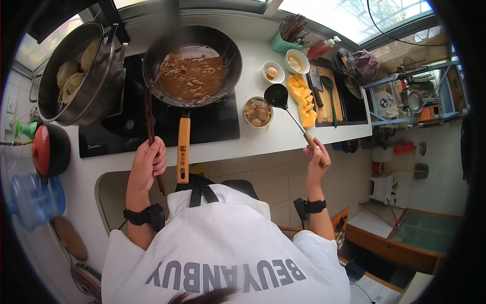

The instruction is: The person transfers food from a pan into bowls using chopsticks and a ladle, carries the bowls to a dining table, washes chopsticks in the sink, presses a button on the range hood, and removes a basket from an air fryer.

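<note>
From my remote view, the left hand [150, 158] is wrapped around dark chopsticks [149, 119] low on their length; I judge that this keeps the knuckles back from the pan's heat. The right hand [316, 158] closes on the wooden end of the ladle [276, 95], whose long shaft sets the scoop well forward over the bench [119, 162], just beside the clear bowl [245, 112]. Both grips are narrow, filled by their tools.

The pan [234, 63] sits on the dark cooktop [116, 137], top centre-left, its handle [184, 152] pointing down the frame, probably for easy reach, though neither hand holds it. The noodles in broth [192, 76] lie above and right of the left grip, and up and well left of the right one. I can't tell whether the chopsticks touch the rim.
</note>
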Demonstrator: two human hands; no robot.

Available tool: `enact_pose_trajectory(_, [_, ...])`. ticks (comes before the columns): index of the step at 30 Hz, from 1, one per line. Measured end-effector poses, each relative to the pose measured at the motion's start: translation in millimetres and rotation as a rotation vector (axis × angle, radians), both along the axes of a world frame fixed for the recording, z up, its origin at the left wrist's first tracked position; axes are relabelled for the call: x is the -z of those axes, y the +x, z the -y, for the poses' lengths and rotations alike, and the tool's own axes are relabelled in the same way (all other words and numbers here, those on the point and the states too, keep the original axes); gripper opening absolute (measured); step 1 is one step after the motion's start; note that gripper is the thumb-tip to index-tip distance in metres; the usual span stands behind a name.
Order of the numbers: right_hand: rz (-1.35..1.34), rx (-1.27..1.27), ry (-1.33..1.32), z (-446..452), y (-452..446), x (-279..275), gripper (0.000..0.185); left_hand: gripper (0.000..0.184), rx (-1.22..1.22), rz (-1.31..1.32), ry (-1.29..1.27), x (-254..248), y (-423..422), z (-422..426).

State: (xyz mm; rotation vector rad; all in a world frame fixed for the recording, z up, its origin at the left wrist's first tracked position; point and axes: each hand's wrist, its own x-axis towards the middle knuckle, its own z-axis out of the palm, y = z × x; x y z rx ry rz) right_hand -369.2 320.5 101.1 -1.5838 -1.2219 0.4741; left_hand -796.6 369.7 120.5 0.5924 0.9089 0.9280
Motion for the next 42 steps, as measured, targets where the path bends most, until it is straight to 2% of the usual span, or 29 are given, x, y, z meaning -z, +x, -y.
enact_pose_trajectory(2, [-0.456,0.117,0.025,-20.3,-1.0,-1.4,0.035,0.027,-0.001,-0.003,0.001,-1.8,-2.1,1.8])
enact_pose_trajectory(6, [-0.611,-0.045,0.036,-71.6,-52.9,-13.1,0.038,0.028,0.000,0.001,0.004,-5.3,-2.1,5.5])
enact_pose_trajectory(10, [-0.725,-0.200,-0.023,-116.3,-113.6,2.6,0.036,0.028,0.007,0.000,0.026,-14.8,4.5,7.1])
enact_pose_trajectory(14, [-0.726,-0.259,-0.046,-130.2,-155.7,33.8,0.032,0.029,0.022,-0.013,0.038,-25.4,12.2,11.2])
enact_pose_trajectory(18, [-0.804,-0.262,-0.054,-113.1,-159.4,56.0,0.032,0.029,0.033,-0.023,0.022,-25.3,19.3,14.5])
enact_pose_trajectory(20, [-0.459,-0.346,-0.314,-94.5,-137.5,67.1,0.035,0.030,0.035,-0.032,0.018,-24.2,23.8,14.9])
enact_pose_trajectory(21, [-0.285,-0.350,-0.431,-82.8,-124.9,45.7,0.041,0.030,0.033,-0.037,0.016,-24.0,25.5,14.9])
enact_pose_trajectory(22, [-0.292,-0.348,-0.434,-76.9,-107.5,47.6,0.041,0.030,0.036,-0.042,0.012,-24.6,26.2,15.3])
enact_pose_trajectory(24, [0.235,-0.257,-0.254,-72.0,-76.1,55.4,0.070,0.030,0.044,-0.049,-0.001,-26.7,27.2,14.5])
enact_pose_trajectory(25, [0.232,-0.261,-0.257,-77.1,-61.9,57.2,0.070,0.030,0.041,-0.052,-0.004,-28.4,28.3,13.5])
enact_pose_trajectory(27, [0.624,-0.267,-0.116,-102.3,-41.1,58.5,0.109,0.030,0.050,-0.070,0.008,-32.8,31.3,13.2])
enact_pose_trajectory(28, [0.620,-0.270,-0.119,-115.0,-37.4,61.9,0.109,0.030,0.048,-0.072,0.004,-34.5,33.2,12.4])
enact_pose_trajectory(30, [0.936,-0.424,-0.396,-136.1,-31.5,72.1,0.133,0.030,0.067,-0.057,0.000,-37.1,37.3,11.9])
enact_pose_trajectory(33, [1.040,-0.515,-0.490,-156.9,-33.9,89.0,0.135,0.030,0.075,-0.064,-0.001,-40.5,43.2,13.1])
enact_pose_trajectory(36, [1.001,-0.544,-0.594,-168.0,-34.3,96.3,0.133,0.031,0.098,-0.063,0.006,-45.9,49.3,16.7])
enact_pose_trajectory(42, [0.910,-0.536,-0.532,-165.3,-31.2,97.1,0.127,0.030,0.156,-0.040,-0.018,-47.2,59.7,19.1])
